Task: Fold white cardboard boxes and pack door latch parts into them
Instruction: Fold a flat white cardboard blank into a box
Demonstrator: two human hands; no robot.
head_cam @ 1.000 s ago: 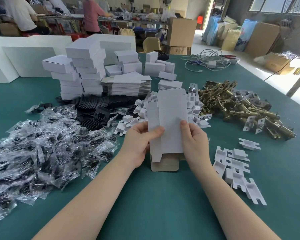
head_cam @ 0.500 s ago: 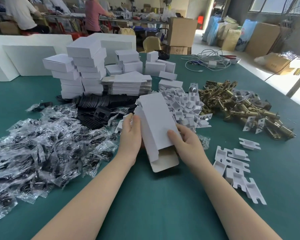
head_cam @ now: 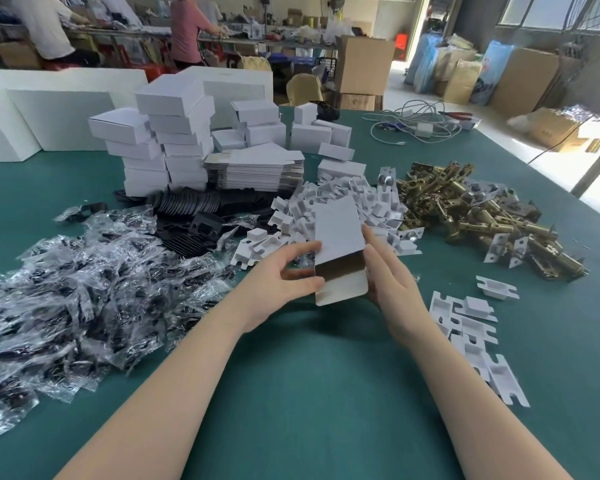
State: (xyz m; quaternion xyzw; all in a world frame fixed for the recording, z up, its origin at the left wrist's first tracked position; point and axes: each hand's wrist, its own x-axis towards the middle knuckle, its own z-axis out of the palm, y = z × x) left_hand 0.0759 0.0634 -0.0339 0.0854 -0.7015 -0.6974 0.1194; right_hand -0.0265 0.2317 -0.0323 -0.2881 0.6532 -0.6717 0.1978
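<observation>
A white cardboard box [head_cam: 338, 230] is squared up into a tube above the green table, its near end open and its flap hanging toward me. My left hand [head_cam: 284, 278] grips its left edge, thumb on the flap and fingers on the top face. My right hand [head_cam: 385, 271] holds the right side with fingers laid along it. Brass door latch parts [head_cam: 471, 209] lie heaped to the right. A stack of flat box blanks [head_cam: 257, 169] sits behind.
Clear bags of dark parts [head_cam: 84, 289] cover the left. Black plates [head_cam: 194, 216] and white card inserts [head_cam: 354, 202] lie in the middle, more inserts [head_cam: 471, 327] at right. Folded white boxes [head_cam: 174, 136] are stacked at the back. Cables [head_cam: 416, 123] lie far right.
The flat blank has been opened into a box tube and turned so that its open end faces me. Both hands shifted to its sides.
</observation>
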